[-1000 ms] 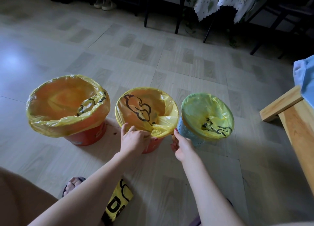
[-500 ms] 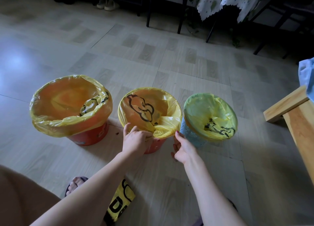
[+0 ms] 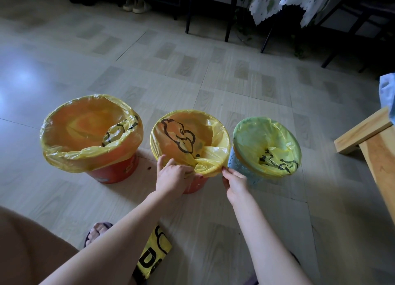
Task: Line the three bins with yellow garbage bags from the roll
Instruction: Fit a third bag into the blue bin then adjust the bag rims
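Observation:
Three bins stand in a row on the floor, each with a yellow bag over its rim. The large orange bin (image 3: pixel 115 171) is at the left, the small orange bin (image 3: pixel 193 185) in the middle, the pale blue bin (image 3: pixel 241 167) at the right. My left hand (image 3: pixel 172 176) pinches the middle bin's yellow bag (image 3: pixel 205 167) at the near rim. Fingers of my right hand (image 3: pixel 234 181) grip the same bag's folded edge at the near right rim. The yellow roll of bags (image 3: pixel 152 254) lies on the floor under my left forearm.
A wooden bench (image 3: pixel 372 141) juts in at the right with blue cloth (image 3: pixel 388 92) on it. My sandalled foot (image 3: pixel 97 232) is near the roll. Chair legs (image 3: pixel 229 13), a draped table and slippers (image 3: pixel 136 4) stand at the far side.
My right hand has come in from beside the blue bin and taken the middle bag's edge. The left hand stays at the near rim. The view has shifted slightly.

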